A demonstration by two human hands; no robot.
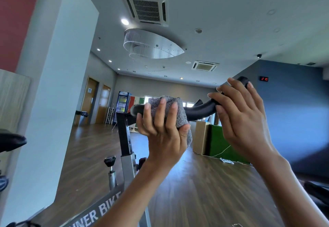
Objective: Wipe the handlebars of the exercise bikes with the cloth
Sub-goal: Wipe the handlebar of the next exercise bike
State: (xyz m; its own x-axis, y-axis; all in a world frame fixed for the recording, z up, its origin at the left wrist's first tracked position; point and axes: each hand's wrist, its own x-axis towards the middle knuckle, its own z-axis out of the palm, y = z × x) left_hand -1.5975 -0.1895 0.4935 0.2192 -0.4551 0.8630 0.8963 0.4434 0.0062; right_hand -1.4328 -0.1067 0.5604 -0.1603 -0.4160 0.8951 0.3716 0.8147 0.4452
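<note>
1. Handlebar (201, 111): black, curved, runs betw. both hands. Its rounded end pokes out just past the R fingertips.
2. L hand (163, 130): fingers (161, 109) curled up over the grey cloth (178, 109), thumb clamped on cloth's R side. Cloth sits wrapped round the bar under those fingers, w/ a tail hanging below the thumb.
3. R hand (243, 116): fingers (231, 84) bent round the bar's raised R section, gripping it; nothing else held.
4. Bare bar shows betw. L thumb and R fingers. A blurred bar end sticks out just L of the L fingertips.
5. Below the L fingers: stem post (124, 134), knob (110, 161), frame (99, 212) lettered "BIKE".
</note>
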